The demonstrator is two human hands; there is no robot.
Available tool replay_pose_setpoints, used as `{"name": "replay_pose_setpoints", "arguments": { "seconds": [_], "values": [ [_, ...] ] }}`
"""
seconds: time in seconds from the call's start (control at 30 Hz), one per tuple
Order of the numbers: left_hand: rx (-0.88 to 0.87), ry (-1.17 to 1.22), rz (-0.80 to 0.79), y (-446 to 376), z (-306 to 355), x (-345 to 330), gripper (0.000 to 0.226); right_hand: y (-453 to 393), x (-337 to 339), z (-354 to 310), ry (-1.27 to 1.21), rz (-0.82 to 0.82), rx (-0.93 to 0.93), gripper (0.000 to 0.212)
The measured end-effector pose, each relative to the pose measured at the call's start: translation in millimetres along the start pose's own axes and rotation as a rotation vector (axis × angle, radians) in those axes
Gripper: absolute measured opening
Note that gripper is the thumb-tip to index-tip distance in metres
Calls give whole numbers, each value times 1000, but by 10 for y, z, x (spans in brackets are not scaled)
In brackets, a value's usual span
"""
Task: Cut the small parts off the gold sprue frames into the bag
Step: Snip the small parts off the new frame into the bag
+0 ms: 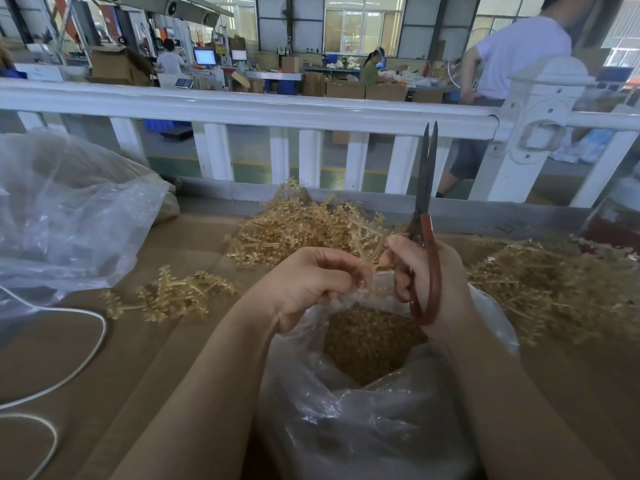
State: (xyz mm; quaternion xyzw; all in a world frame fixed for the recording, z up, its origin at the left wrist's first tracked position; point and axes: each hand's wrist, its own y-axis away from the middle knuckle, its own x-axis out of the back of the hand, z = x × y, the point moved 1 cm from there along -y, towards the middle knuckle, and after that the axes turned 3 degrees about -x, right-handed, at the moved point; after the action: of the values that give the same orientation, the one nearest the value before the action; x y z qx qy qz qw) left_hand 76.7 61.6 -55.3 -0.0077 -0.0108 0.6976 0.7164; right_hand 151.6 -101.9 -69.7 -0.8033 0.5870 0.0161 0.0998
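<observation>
A cardboard-covered desk (145,348) runs along a white railing (242,109), beyond which people work among cartons and computer screens on a factory floor; one person in a white shirt (512,60) stands just past the rail at right. A large crumpled clear plastic sheet (69,216) fills the desk's far left corner, with a white cord (86,358) looping below it. Near the worker, a clear plastic bag (363,427) stands open, gold cut parts (367,337) heaped inside. Gold sprue frames lie in three lots: a broad tangle (554,289) to the right of the bag, a pile (298,226) behind the hands against the rail, and a smaller bunch (173,296) left of the bag. The right hand (422,275) grips red-handled scissors (427,223) above the bag's mouth, blades nearly together and pointing up, crossing the railing in view. The left hand (311,285), fingers curled, pinches the bag's rim at the far edge; the two hands nearly meet and partly hide the middle pile. Whether a frame is held between them cannot be told.
</observation>
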Motion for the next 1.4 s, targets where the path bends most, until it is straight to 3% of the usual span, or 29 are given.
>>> {"name": "replay_pose_setpoints", "arguments": {
  "seconds": [0.33,0.57,1.07,1.2,1.4],
  "values": [
    [44,-26,71,-34,-23,-22,20,-23,5,20,8,-15,-7,18],
    [34,-9,131,-44,-30,-14,13,18,-47,-24,122,-147,8,18],
    [73,65,157,-40,-72,-27,8,5,-95,-11,226,-78,55,23],
    [36,91,233,-53,-63,45,2,22,-88,-57,326,-54,83,55],
    [27,203,425,-86,-89,219,15,10,-9,-69,432,-109,170,72]
  ]
}}
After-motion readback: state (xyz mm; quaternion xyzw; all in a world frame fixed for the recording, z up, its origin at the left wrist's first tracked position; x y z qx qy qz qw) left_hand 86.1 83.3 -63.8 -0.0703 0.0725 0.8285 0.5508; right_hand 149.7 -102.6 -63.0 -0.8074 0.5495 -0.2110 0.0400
